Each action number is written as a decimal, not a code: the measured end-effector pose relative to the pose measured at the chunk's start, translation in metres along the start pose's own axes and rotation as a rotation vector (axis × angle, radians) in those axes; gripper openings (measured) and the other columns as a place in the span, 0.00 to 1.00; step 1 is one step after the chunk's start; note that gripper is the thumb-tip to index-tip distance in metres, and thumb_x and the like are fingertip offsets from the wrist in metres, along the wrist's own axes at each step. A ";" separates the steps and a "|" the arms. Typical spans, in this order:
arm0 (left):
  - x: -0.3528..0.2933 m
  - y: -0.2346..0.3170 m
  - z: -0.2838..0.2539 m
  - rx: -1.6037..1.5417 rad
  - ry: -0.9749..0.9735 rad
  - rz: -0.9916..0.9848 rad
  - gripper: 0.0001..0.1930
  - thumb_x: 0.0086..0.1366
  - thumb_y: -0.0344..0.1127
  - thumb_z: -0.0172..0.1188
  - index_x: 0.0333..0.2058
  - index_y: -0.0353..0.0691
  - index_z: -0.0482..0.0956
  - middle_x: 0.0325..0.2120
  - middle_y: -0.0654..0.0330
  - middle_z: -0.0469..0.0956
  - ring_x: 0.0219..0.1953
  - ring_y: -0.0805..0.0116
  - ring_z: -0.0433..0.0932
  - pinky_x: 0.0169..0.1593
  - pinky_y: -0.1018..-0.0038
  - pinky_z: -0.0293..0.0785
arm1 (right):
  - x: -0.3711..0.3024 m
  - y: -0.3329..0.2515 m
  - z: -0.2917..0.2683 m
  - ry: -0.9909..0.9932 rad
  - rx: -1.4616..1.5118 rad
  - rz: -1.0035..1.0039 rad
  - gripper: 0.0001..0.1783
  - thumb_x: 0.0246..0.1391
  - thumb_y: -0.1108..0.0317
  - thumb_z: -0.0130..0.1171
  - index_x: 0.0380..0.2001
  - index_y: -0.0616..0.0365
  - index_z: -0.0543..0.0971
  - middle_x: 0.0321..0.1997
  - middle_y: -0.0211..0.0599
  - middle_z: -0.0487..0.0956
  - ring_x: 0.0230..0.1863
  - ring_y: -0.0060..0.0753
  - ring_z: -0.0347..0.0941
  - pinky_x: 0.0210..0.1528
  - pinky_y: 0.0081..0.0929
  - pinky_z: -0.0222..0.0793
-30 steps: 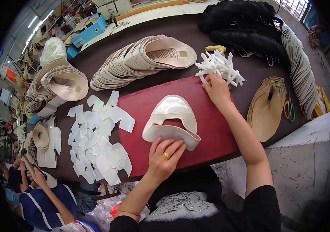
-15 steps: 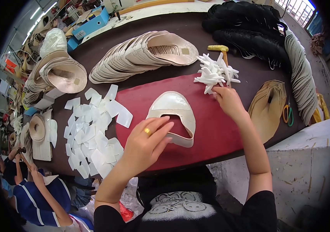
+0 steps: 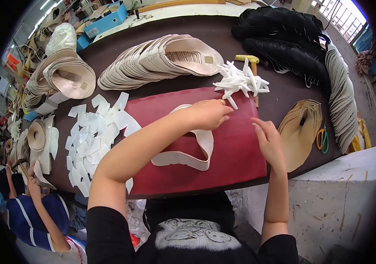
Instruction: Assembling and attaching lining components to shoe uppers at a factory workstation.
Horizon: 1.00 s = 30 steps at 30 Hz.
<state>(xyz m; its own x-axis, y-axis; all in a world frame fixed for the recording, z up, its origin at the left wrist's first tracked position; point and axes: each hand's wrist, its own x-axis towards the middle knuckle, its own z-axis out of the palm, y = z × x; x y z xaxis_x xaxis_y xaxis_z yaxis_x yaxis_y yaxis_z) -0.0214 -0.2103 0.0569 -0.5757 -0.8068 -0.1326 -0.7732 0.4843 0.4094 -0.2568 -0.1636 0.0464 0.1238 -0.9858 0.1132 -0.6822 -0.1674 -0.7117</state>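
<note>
Both hands had moved since the earlier frame: my left hand point(image 3: 210, 115) had crossed over the pale shoe upper point(image 3: 181, 159) to the edge of the heap of white strips point(image 3: 240, 81), and my right hand point(image 3: 269, 143) had drawn back from that heap toward me. With the shoe upper as the centre of the dial and twelve at the far side, the white strips lay between one and two o'clock. On that same bearing, closer in, my left hand was held with its fingers bent and close together, one strip lying just beside them; whether it gripped anything I could not tell. At three o'clock my right hand stood near the edge of the red mat point(image 3: 240, 145), thumb and forefinger brought near each other; I could not tell whether anything lay between them. The shoe upper rested on the red mat, its far part hidden by my left forearm. Translucent white pieces point(image 3: 92, 136) were scattered at nine o'clock, nested beige uppers point(image 3: 135, 66) lay at eleven, and a tan stack point(image 3: 300, 143) stood at three, with scissors point(image 3: 322, 136) just beyond it.
</note>
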 end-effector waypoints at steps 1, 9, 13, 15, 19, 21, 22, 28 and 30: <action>-0.018 0.001 -0.012 -0.087 0.006 0.035 0.18 0.69 0.36 0.51 0.56 0.38 0.73 0.47 0.52 0.77 0.45 0.50 0.77 0.50 0.61 0.73 | -0.009 0.001 -0.003 -0.021 0.158 0.049 0.12 0.57 0.73 0.58 0.44 0.61 0.82 0.35 0.33 0.77 0.31 0.26 0.71 0.35 0.22 0.67; -0.163 0.013 -0.029 -0.276 0.051 -0.002 0.19 0.62 0.29 0.59 0.52 0.36 0.77 0.38 0.55 0.82 0.31 0.62 0.77 0.36 0.72 0.73 | -0.046 0.015 -0.002 -0.045 0.527 0.110 0.11 0.58 0.78 0.57 0.43 0.64 0.81 0.35 0.30 0.72 0.33 0.21 0.68 0.37 0.15 0.64; -0.169 0.035 0.000 -0.215 0.240 -0.115 0.19 0.63 0.27 0.57 0.53 0.36 0.77 0.39 0.55 0.83 0.30 0.67 0.76 0.35 0.75 0.72 | -0.056 -0.023 0.000 0.005 0.734 0.059 0.12 0.56 0.79 0.58 0.44 0.65 0.81 0.36 0.31 0.71 0.34 0.22 0.68 0.36 0.16 0.65; -0.171 0.046 0.004 -0.193 0.310 -0.165 0.19 0.63 0.26 0.56 0.53 0.37 0.77 0.39 0.55 0.83 0.30 0.68 0.76 0.34 0.75 0.71 | -0.064 -0.041 0.001 0.006 0.805 0.038 0.12 0.56 0.80 0.59 0.44 0.66 0.81 0.36 0.31 0.71 0.34 0.23 0.68 0.36 0.17 0.66; -0.166 0.066 -0.008 -0.749 0.253 -0.343 0.20 0.64 0.24 0.52 0.55 0.36 0.76 0.42 0.56 0.83 0.34 0.73 0.76 0.38 0.79 0.71 | -0.081 -0.064 0.000 -0.065 0.606 -0.308 0.10 0.53 0.81 0.61 0.41 0.67 0.81 0.36 0.34 0.75 0.34 0.23 0.71 0.36 0.16 0.69; -0.168 0.066 -0.005 -0.795 0.270 -0.316 0.20 0.64 0.24 0.51 0.56 0.35 0.76 0.43 0.56 0.82 0.35 0.73 0.76 0.39 0.80 0.71 | -0.088 -0.077 0.007 -0.078 0.680 -0.253 0.10 0.53 0.81 0.62 0.40 0.67 0.81 0.36 0.34 0.76 0.33 0.23 0.72 0.36 0.16 0.69; -0.169 0.067 -0.002 -0.845 0.283 -0.286 0.21 0.64 0.24 0.50 0.56 0.35 0.76 0.43 0.56 0.82 0.36 0.73 0.76 0.40 0.80 0.71 | -0.092 -0.083 0.011 -0.090 0.750 -0.192 0.10 0.52 0.82 0.62 0.39 0.67 0.81 0.35 0.34 0.77 0.32 0.23 0.72 0.36 0.16 0.70; -0.174 0.078 0.011 -1.012 0.306 -0.207 0.21 0.63 0.23 0.47 0.55 0.30 0.75 0.44 0.55 0.82 0.40 0.72 0.76 0.45 0.81 0.71 | -0.098 -0.088 0.033 0.079 0.632 -0.316 0.11 0.48 0.83 0.65 0.37 0.67 0.81 0.32 0.35 0.82 0.27 0.22 0.74 0.33 0.15 0.72; -0.176 0.081 0.015 -1.035 0.305 -0.205 0.21 0.63 0.23 0.47 0.55 0.29 0.76 0.44 0.55 0.82 0.40 0.71 0.76 0.46 0.81 0.71 | -0.102 -0.085 0.039 0.139 0.546 -0.393 0.11 0.47 0.83 0.66 0.37 0.67 0.81 0.31 0.35 0.82 0.27 0.22 0.74 0.32 0.15 0.73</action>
<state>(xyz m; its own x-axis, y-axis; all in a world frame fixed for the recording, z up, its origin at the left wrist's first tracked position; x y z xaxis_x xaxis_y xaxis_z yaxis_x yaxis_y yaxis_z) 0.0133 -0.0238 0.0998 -0.2617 -0.9584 -0.1141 -0.1671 -0.0714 0.9834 -0.1833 -0.0482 0.0689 0.1693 -0.8511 0.4969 -0.1401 -0.5198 -0.8427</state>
